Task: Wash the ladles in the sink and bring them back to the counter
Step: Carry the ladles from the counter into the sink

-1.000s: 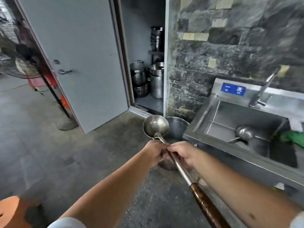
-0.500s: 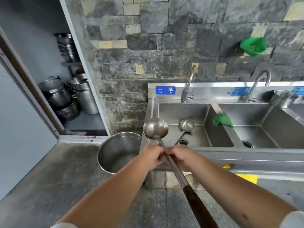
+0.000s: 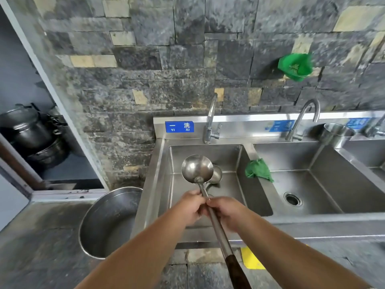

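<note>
At about 8 o'clock a big round pot (image 3: 108,224) is sitting on the floor, just beside the left wall of the sink (image 3: 164,184). The left hand (image 3: 191,207) is curling its fingers around the thin metal stem of the ladle (image 3: 196,168), and the right hand (image 3: 226,212) is pinching the same stem just beside it, so both hands are holding one ladle. Its shiny bowl is hanging over the left basin, near the middle of the picture, and its long dark handle is running back toward 6 o'clock. A second ladle (image 3: 216,174) is lying in that basin, peeking out at 3 o'clock of the held bowl. The tap (image 3: 210,119) is standing at 12 o'clock of the bowl, and no water is showing from it. To do this step well, I think the hands should be lowering the bowl slowly under the spout (the long handle could be swinging and bumping the rim). Farther right, at 2 o'clock, a green cloth (image 3: 258,170) is draping over the wall between the basins, good for scrubbing.
</note>
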